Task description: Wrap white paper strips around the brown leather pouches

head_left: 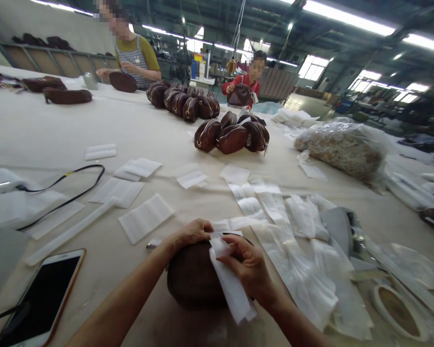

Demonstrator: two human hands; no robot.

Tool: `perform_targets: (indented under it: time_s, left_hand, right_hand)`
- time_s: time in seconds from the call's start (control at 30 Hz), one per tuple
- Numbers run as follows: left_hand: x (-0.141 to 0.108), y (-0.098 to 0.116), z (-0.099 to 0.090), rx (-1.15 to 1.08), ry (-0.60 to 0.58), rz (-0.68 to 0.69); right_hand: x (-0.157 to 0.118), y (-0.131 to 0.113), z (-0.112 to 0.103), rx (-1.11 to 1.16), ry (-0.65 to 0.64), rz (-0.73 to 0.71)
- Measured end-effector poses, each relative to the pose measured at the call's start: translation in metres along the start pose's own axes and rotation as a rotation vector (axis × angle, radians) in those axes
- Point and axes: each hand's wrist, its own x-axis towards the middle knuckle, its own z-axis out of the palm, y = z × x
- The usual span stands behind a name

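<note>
A dark brown leather pouch [193, 279] lies in front of me on the table. My left hand [193, 233] is closed on its far upper edge, fingers bent over the rim. In a pinch between thumb and fingers, my right hand [248, 262] holds a thin white packing strip [231, 289]. That strip drapes down over the pouch's right side, and its upper end reaches the left fingertips. The pouch's far side and part of the left fingers are hidden.
White foam sheets [146, 219] lie beyond the pouch, with piled white strips [296, 260] at right. A phone [39, 299], black strap [90, 193], tape roll [396, 308] and tape dispenser [342, 231] lie nearby. Finished pouches [232, 139] stand farther off; two people handle pouches across the table.
</note>
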Motion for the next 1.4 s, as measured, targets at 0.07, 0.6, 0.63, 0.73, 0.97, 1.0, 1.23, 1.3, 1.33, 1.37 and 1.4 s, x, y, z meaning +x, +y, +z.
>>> perform_targets:
  time_s: [0.07, 0.6, 0.63, 0.73, 0.97, 1.0, 1.23, 1.3, 1.33, 1.37, 1.4]
  left_hand:
    - [0.001, -0.001, 0.0, 0.045, 0.009, -0.02]
    - [-0.011, 0.011, -0.004, 0.064, 0.048, -0.079]
    - [-0.011, 0.01, -0.004, 0.058, 0.051, -0.077]
    - [-0.01, 0.006, -0.004, 0.034, 0.066, -0.072]
    - [-0.016, 0.003, -0.011, 0.011, 0.123, -0.086]
    - [-0.017, 0.003, -0.012, 0.016, 0.131, -0.089]
    - [-0.018, 0.005, -0.01, 0.135, 0.147, -0.076]
    - [-0.017, 0.006, -0.01, 0.2, 0.154, -0.058]
    - [-0.017, 0.007, -0.01, 0.236, 0.163, -0.048]
    - [-0.017, 0.009, -0.011, 0.273, 0.177, -0.039]
    - [-0.019, 0.01, -0.011, 0.312, 0.196, -0.03]
  right_hand:
    - [-0.015, 0.003, 0.002, -0.126, 0.006, -0.17]
    - [-0.042, 0.004, 0.016, -0.294, 0.059, -0.36]
    - [-0.044, 0.005, 0.014, -0.273, 0.044, -0.348]
    - [-0.05, 0.007, 0.01, -0.219, 0.015, -0.336]
    - [-0.043, 0.009, 0.012, -0.244, -0.061, -0.467]
    - [-0.042, 0.009, 0.012, -0.242, -0.079, -0.477]
    - [-0.042, 0.016, 0.004, -0.227, -0.2, -0.561]
    - [-0.044, 0.021, 0.005, -0.229, -0.201, -0.58]
    - [-0.045, 0.024, 0.006, -0.229, -0.202, -0.586]
    - [-0.046, 0.026, 0.007, -0.227, -0.203, -0.588]
    - [-0.046, 0.028, 0.008, -0.225, -0.199, -0.587]
